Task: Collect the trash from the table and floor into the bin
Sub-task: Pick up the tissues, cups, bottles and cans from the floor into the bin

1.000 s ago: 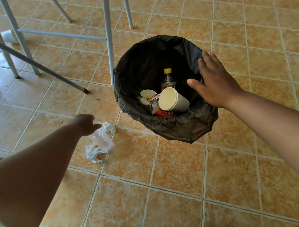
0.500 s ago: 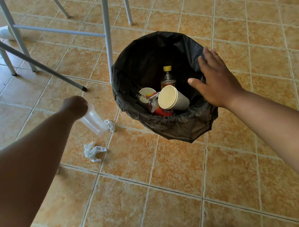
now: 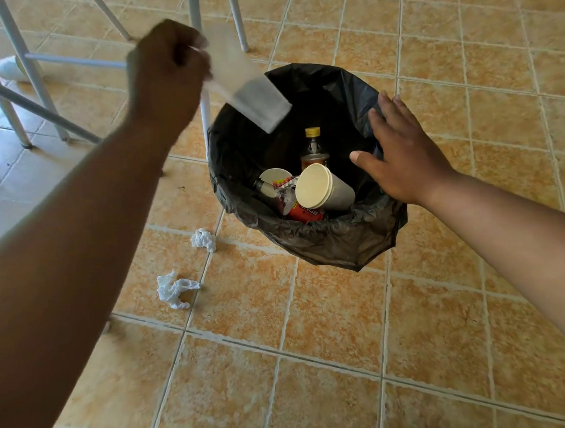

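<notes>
Left hand [image 3: 168, 70] grips clear plastic cup [image 3: 253, 98], motion-blurred, above far-left rim of bin [image 3: 324, 244]. Right hand [image 3: 405, 156] flat, fingers straight, at bin's right rim. 2 crumpled tissues on floor [image 3: 313, 358] left of bin: far tissue [image 3: 204, 240], near tissue [image 3: 174, 289].

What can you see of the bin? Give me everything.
The bin is round and lined with a thin, crumpled black plastic bag folded loosely over its rim. It stands upright on the tiled floor beside a white table leg. It is partly full: a paper cup on its side, a yellow-capped bottle, a red can and scraps. The right hand, fingers straight, lies at its right rim. The left hand holds a clear plastic cup over its far-left rim.
</notes>
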`<control>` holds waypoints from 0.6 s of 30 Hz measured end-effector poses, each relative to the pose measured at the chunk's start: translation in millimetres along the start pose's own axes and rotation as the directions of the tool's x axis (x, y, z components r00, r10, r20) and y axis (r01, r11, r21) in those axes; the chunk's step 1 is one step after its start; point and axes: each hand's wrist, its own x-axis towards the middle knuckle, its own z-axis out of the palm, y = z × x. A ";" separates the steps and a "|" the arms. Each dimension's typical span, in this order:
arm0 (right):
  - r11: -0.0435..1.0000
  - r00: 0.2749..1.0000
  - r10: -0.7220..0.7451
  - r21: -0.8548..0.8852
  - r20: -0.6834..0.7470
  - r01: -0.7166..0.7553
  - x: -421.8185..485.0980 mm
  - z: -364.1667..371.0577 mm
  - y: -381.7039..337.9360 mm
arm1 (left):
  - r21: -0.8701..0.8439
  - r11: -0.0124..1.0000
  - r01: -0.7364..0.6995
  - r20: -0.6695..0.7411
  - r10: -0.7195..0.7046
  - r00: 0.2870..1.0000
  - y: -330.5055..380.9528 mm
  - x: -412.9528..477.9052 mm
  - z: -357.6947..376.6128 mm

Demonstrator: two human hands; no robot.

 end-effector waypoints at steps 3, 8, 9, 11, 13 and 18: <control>1.000 1.000 0.002 0.006 -0.002 -0.002 0.4 -0.1 -0.1 | 0.183 0.981 -0.060 0.120 0.039 0.992 5.3 -18.4 29.7; 1.000 1.000 -0.003 0.010 -0.009 0.003 -0.2 0.6 0.4 | 0.426 0.829 -0.364 0.574 0.064 0.816 -5.4 -39.3 38.6; 1.000 1.000 -0.005 0.012 -0.011 0.005 -0.3 0.7 0.6 | 0.421 0.796 -0.435 0.649 0.071 0.757 -6.7 -41.0 36.6; 1.000 1.000 -0.009 0.018 -0.014 0.009 -0.2 0.7 1.0 | 0.361 0.804 -0.473 0.680 0.120 0.723 -11.9 -40.8 30.7; 1.000 1.000 -0.010 0.021 -0.014 0.011 -0.2 0.7 1.0 | 0.327 0.832 -0.449 0.549 0.219 0.807 -19.9 -38.5 25.7; 1.000 1.000 -0.010 0.019 -0.014 0.010 0.0 0.7 0.5 | 0.304 0.896 -0.325 -0.007 0.343 0.939 -59.8 -28.9 15.3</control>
